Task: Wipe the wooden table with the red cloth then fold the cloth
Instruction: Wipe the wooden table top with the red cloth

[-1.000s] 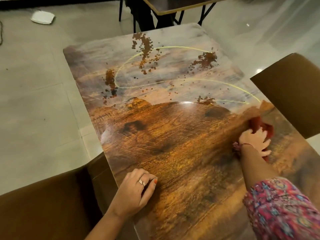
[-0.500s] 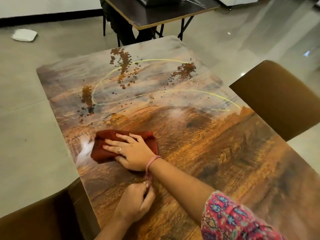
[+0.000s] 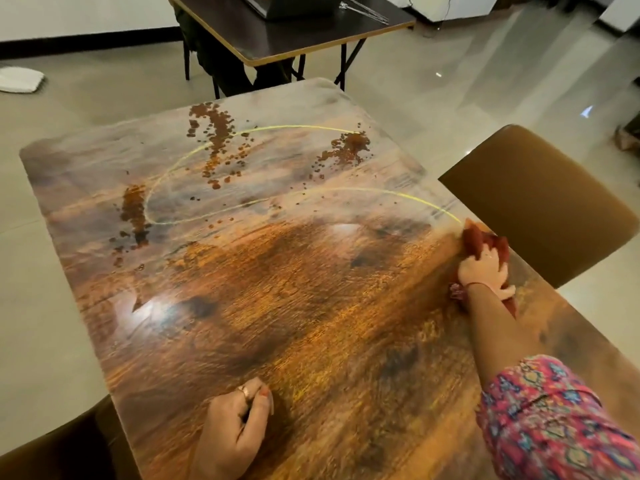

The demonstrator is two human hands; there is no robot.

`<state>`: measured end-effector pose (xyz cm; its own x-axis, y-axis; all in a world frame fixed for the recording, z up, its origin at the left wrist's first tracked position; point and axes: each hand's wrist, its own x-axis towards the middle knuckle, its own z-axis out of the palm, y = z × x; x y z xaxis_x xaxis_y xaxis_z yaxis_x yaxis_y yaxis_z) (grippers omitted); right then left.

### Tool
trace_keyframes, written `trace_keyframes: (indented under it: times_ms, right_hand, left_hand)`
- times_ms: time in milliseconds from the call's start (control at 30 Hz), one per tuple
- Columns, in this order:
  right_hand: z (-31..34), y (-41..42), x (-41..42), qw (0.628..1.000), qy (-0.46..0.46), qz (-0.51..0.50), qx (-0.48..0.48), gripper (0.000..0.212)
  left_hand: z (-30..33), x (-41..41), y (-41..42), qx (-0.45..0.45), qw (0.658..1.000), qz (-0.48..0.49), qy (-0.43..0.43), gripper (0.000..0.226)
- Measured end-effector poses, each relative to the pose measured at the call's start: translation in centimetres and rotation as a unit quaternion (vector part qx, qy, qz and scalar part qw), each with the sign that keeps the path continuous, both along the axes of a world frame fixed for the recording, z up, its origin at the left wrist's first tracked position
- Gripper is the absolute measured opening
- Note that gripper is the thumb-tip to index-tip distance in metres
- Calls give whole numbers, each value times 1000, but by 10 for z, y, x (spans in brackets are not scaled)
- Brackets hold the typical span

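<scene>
The wooden table (image 3: 277, 306) fills the middle of the frame, and its glossy top shows light reflections. The red cloth (image 3: 479, 242) lies at the right edge of the table, in the right middle of the frame, bunched up under the right hand (image 3: 485, 271). This hand presses down on the cloth with the fingers spread over it, and red folds stick out above the fingers and below the wrist; whether the fingers curl around the cloth I cannot tell. The left hand (image 3: 232, 431) rests on the table near the lower edge of the frame, with the fingers curled loosely and holding nothing, and a ring (image 3: 245, 391) is on one finger. In the upper part of the table there are brown spots (image 3: 216, 140) in several groups and a thin yellow line (image 3: 242, 133) that curves between them. A brown chair back (image 3: 540, 202) stands just beside the right edge of the table, close to the cloth. At the top of the frame there is a dark table (image 3: 294, 36) on the pale floor (image 3: 52, 271).
</scene>
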<state>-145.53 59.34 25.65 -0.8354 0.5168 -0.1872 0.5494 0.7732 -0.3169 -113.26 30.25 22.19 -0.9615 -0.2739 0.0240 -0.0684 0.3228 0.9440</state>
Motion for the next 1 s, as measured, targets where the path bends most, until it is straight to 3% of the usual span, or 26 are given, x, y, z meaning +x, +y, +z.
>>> trace_keyframes:
  times_ms: [133, 233, 333, 433, 500, 567, 767, 1000]
  right_hand:
    - [-5, -73, -4, 1000, 7, 2, 8, 55]
    - [-14, -168, 20, 981, 56, 182, 28, 53]
    - [-20, -256, 75, 918, 82, 389, 1, 50]
    - [-19, -292, 138, 818, 58, 570, -54, 51]
    - [-17, -284, 170, 770, 39, 634, -62, 51]
    - [-16, -261, 197, 750, 30, 657, -65, 51]
    - [-16, -200, 303, 782, 33, 618, -72, 52]
    - [-19, -230, 415, 914, 29, 402, -50, 50]
  left_hand:
    - [0, -1, 3, 0, 1000, -1, 1, 31]
    - [2, -1, 4, -1, 1000, 4, 2, 31]
    - [6, 0, 5, 5, 1000, -1, 4, 32]
    - [11, 3, 2, 7, 999, -20, -23, 32]
    - [23, 11, -7, -10, 996, -65, -51, 29]
    - [35, 26, -19, -46, 987, -136, -77, 25]
    - [57, 87, -79, -93, 952, -232, -179, 23]
    - [75, 140, -150, -115, 937, -270, -188, 12]
